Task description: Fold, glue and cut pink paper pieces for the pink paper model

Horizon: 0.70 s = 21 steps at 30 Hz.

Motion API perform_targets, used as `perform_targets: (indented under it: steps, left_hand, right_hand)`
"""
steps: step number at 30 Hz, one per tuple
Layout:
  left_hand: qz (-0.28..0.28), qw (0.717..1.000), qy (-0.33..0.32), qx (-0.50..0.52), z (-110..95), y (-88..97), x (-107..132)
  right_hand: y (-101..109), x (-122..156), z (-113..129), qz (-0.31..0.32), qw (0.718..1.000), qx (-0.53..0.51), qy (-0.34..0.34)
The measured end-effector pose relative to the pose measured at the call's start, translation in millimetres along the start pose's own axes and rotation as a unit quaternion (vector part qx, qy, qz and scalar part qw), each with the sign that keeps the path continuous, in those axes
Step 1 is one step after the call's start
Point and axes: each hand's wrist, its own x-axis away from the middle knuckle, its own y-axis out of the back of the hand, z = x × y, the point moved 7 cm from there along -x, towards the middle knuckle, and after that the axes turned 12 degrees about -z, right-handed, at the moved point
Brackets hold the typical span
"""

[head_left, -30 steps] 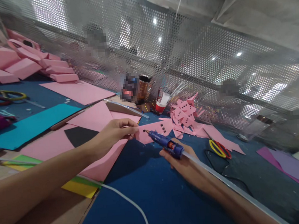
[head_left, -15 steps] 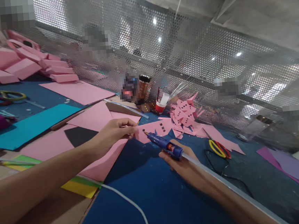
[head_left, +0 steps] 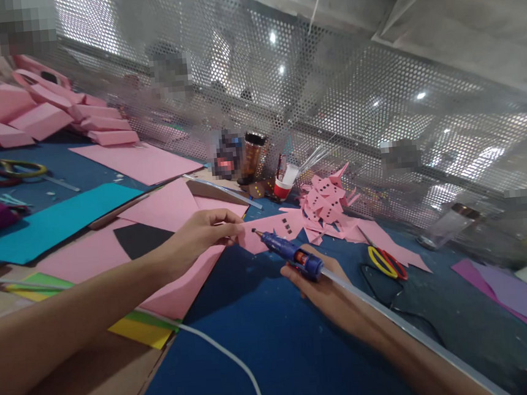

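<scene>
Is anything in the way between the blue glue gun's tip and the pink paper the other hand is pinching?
Nothing visible is. The right hand holds the glue gun with its tip at the pink paper; whether they touch is unclear. The left hand pinches the paper's left end, beside the tip.

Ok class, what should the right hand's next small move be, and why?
Perhaps lift the blue glue gun slightly: its nozzle appears right at a small black square and could drag it, and it also points close to the left hand, which pinches the pink paper.
</scene>
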Motion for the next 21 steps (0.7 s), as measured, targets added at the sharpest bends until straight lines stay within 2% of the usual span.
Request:
perform_targets:
  steps: [21]
  left_hand:
    - [-0.005, 1.000, 0.001, -0.005, 0.0, 0.2, -0.5]
  right_hand:
    - [-1.8, 0.8, -3.7, -0.001, 1.000, -0.006, -0.010]
